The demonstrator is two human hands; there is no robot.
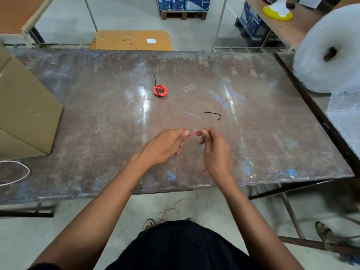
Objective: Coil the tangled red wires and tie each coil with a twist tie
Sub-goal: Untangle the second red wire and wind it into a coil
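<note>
Near the frame's centre, the left hand is pinching one end of the red wire while the right hand is pinching it alongside. Its tail is hanging off the table edge to the floor at lower centre, so it is likely risking a snag or retangling as coiling begins.

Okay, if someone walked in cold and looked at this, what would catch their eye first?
Probably the two hands, left hand and right hand, pinching a red wire stretched between them over the near half of the table. Next, the tied red coil lying mid-table, with a loose black twist tie between it and the hands.
</note>
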